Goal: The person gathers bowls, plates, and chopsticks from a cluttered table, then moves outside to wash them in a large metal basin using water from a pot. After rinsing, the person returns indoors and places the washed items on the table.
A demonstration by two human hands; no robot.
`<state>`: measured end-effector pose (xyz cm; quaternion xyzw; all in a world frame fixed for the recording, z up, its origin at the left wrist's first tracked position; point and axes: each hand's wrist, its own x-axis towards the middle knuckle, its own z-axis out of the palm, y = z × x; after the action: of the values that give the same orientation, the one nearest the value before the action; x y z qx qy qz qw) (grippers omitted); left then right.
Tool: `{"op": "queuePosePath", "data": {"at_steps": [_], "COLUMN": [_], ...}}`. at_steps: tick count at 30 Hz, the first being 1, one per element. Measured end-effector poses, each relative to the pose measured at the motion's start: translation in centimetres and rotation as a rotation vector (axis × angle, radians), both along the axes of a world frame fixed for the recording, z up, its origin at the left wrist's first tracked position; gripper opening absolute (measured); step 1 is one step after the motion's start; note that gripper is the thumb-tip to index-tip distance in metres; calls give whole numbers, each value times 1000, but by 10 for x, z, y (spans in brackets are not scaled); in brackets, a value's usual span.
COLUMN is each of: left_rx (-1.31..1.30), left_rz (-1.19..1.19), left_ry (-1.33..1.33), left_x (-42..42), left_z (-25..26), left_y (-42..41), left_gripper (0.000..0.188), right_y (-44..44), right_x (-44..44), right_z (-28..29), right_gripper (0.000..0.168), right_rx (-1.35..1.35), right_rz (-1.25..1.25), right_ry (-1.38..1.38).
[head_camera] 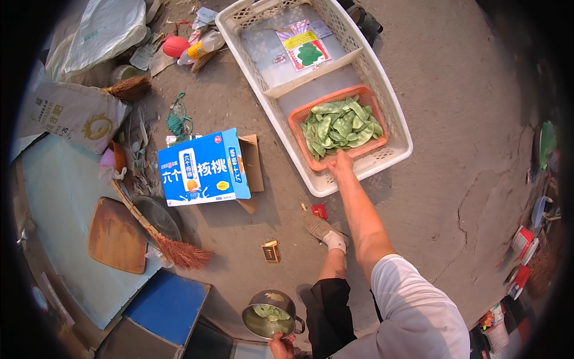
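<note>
My right hand (341, 164) is at the near rim of an orange plastic basket (309, 158) heaped with flat green bean pods (343, 123). That basket rests in the near compartment of a large white plastic crate (402, 152) on the ground. In my left hand (281, 345), low in the view, is the rim of a metal pot (269, 298), tilted so its inside shows. Some green pods (271, 313) lie in the pot. Seed packets (309, 51) lie in the far compartment of the crate, past its divider.
A blue printed cardboard box (197, 172) stands left of the crate. A small dark box (271, 251) and a red packet (319, 211) lie near my foot. Farther left are a straw broom (179, 251), a wooden board (117, 235) and a fertilizer sack (80, 114).
</note>
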<state>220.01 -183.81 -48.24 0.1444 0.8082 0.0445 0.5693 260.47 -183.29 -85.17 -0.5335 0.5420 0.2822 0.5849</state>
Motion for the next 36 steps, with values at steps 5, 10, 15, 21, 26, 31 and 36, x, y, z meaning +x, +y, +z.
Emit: {"op": "queuePosePath", "data": {"at_steps": [5,10,15,21,26,31,36], "left_rx": [67,101,128,186,238,292,318], "left_rz": [-62,-93,-102,-73,5,121,288], "left_ry": [49,3,-60,-151,-181,-190,-173], "left_x": [-20,-21,-9,6,-20,-67,-136], "left_z": [-8,1,30,91,156,200,220], "left_y": [6,13,12,4,-27,-78,-135], "left_gripper": [27,27,27,27,27,27,27], "right_y": [11,-2,-53,-103,-134,-145,-153], "right_x": [10,16,-25,-25,-54,-102,-166], "right_z": [20,77,160,347,443,526,556], "right_gripper": [17,18,23,21,24,25,25], "right_rx": [-22,34,-8,-33,52,159,68], "right_rz": [104,11,305,1005,1480,1757,1914], "right_ry": [-25,-220,-571,-477,-591,-583,-739]}}
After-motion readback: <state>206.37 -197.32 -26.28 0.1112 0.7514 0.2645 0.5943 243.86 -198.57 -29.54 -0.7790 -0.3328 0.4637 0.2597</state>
